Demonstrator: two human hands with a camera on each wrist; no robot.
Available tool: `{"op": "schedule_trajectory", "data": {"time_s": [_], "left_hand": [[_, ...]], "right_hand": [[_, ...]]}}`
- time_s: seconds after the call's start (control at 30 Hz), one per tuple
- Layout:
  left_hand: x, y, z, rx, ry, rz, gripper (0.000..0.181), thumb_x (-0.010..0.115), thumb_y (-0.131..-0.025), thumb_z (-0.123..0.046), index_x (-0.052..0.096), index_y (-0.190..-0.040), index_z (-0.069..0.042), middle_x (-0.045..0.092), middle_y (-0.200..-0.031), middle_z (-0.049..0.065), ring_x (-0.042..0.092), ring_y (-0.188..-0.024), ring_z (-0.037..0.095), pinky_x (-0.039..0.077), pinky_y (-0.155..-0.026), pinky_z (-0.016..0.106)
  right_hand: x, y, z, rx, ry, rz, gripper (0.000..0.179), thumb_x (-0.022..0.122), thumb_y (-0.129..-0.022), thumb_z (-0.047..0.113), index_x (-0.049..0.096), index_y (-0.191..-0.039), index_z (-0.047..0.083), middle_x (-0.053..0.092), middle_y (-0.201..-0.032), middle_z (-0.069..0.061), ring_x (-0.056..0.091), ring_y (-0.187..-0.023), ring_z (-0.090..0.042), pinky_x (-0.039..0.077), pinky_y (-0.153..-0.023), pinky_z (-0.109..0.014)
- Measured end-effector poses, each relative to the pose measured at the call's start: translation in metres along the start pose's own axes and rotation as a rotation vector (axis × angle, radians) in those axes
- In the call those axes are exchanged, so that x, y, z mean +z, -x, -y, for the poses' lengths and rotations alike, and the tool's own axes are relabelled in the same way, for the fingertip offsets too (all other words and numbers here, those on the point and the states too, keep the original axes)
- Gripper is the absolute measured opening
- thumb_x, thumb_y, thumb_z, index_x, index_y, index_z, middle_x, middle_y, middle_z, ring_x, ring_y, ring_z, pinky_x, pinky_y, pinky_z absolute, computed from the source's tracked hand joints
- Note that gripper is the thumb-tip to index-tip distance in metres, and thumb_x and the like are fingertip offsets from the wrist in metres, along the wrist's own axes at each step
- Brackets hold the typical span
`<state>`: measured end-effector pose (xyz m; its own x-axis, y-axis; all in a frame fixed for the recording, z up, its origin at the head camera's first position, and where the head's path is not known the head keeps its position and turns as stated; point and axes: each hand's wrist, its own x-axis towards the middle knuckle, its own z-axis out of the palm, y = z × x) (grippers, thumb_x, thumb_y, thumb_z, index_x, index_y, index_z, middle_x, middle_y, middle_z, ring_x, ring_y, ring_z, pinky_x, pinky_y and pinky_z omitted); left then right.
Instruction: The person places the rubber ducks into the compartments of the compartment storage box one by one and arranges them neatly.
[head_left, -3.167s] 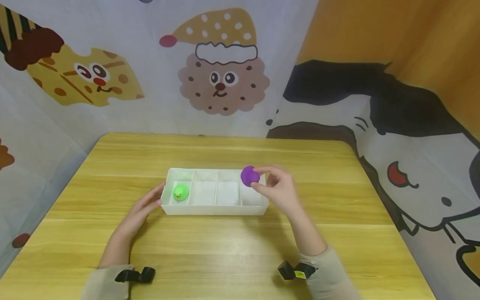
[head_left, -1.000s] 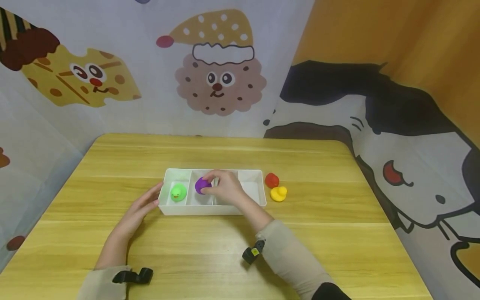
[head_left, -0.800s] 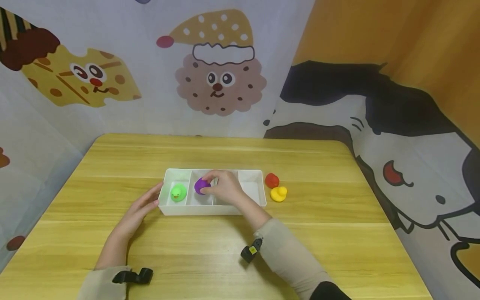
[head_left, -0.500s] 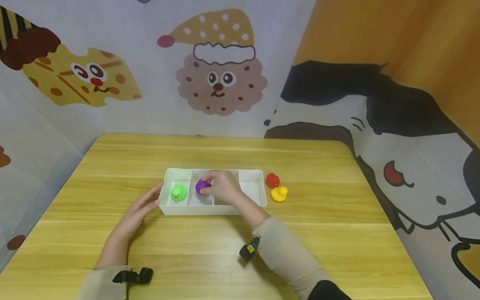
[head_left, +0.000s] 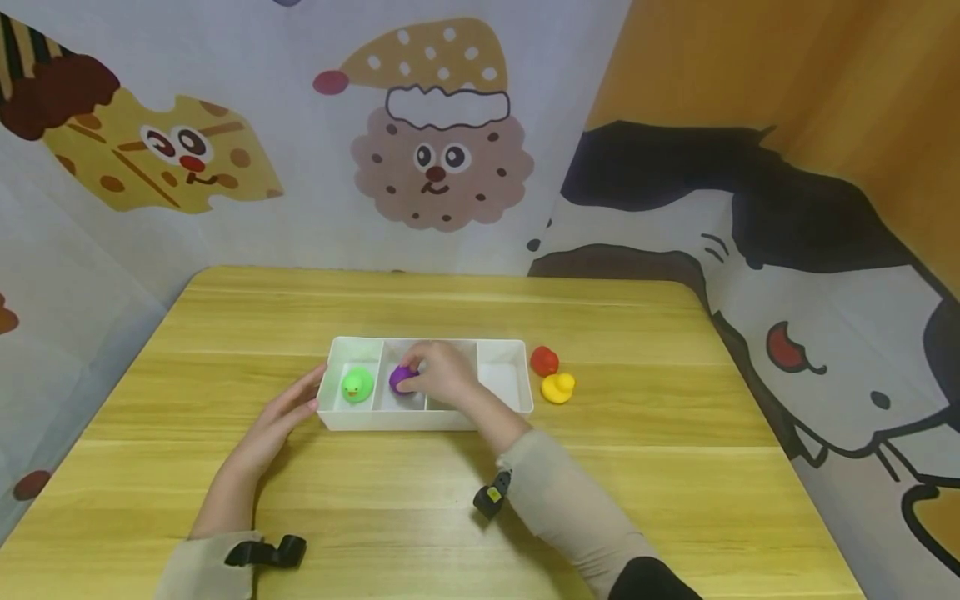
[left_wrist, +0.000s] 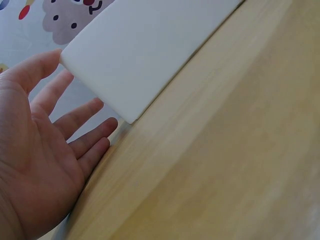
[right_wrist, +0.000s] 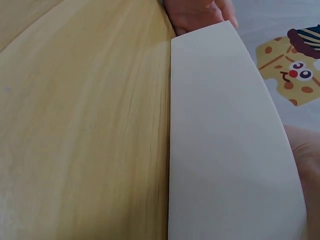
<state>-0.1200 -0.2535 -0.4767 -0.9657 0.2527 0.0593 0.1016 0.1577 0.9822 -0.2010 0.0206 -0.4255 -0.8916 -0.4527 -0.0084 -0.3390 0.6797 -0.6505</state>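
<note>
A white box (head_left: 397,421) with a row of compartments lies on the table in the head view. My right hand (head_left: 447,375) pinches a small round purple toy (head_left: 400,381) down inside the second compartment from the left, its fingers covering part of it. In the leftmost compartment sits a green toy duck (head_left: 357,385). My left hand (head_left: 281,417) touches the box's left end with its thumb and fingers spread and fairly straight; the left wrist view shows this hand (left_wrist: 42,140) at the box corner. From the right wrist, the box wall (right_wrist: 220,140) hides the toy.
To the right of the box, a yellow toy duck (head_left: 557,388) and a red rounded toy (head_left: 544,361) lie close together on the wooden table (head_left: 405,508). Behind the table hangs a printed cloth (head_left: 292,233) with cartoon figures.
The right hand has carried the purple toy leftward from over the rightmost compartment to the second one, then lowered it slightly. The left hand stays at the box's end.
</note>
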Motion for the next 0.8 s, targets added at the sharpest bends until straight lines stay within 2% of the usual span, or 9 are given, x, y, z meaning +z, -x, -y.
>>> {"op": "schedule_trajectory", "data": {"time_s": [0.2, 0.4, 0.8], "left_hand": [[0.0000, -0.0005, 0.0006, -0.003, -0.005, -0.002, 0.052, 0.047, -0.101, -0.014, 0.032, -0.151, -0.015, 0.030, -0.150, 0.022, 0.035, -0.126, 0.004, 0.012, -0.101, 0.071], [0.0000, 0.0000, 0.0009, 0.002, -0.016, -0.003, 0.052, 0.047, -0.101, -0.014, 0.031, -0.151, -0.014, 0.030, -0.150, 0.023, 0.035, -0.127, 0.006, 0.012, -0.099, 0.072], [0.0009, 0.0009, -0.0009, 0.002, -0.011, 0.002, 0.052, 0.047, -0.101, -0.014, 0.031, -0.151, -0.013, 0.030, -0.150, 0.023, 0.036, -0.126, 0.005, 0.012, -0.099, 0.073]], "right_hand": [[0.0005, -0.0018, 0.0038, 0.045, 0.038, 0.013, 0.025, 0.084, -0.074, 0.027, 0.072, -0.094, 0.018, 0.063, -0.083, 0.011, 0.056, -0.082, -0.008, 0.044, -0.074, -0.026], [0.0018, -0.0037, 0.0051, 0.074, 0.056, 0.028, 0.027, 0.085, -0.072, 0.027, 0.072, -0.095, 0.018, 0.064, -0.084, 0.010, 0.057, -0.081, -0.008, 0.044, -0.073, -0.026], [0.0007, -0.0016, 0.0051, 0.076, 0.062, 0.041, 0.029, 0.084, -0.074, 0.027, 0.072, -0.098, 0.017, 0.065, -0.089, 0.008, 0.058, -0.085, -0.010, 0.045, -0.075, -0.028]]}}
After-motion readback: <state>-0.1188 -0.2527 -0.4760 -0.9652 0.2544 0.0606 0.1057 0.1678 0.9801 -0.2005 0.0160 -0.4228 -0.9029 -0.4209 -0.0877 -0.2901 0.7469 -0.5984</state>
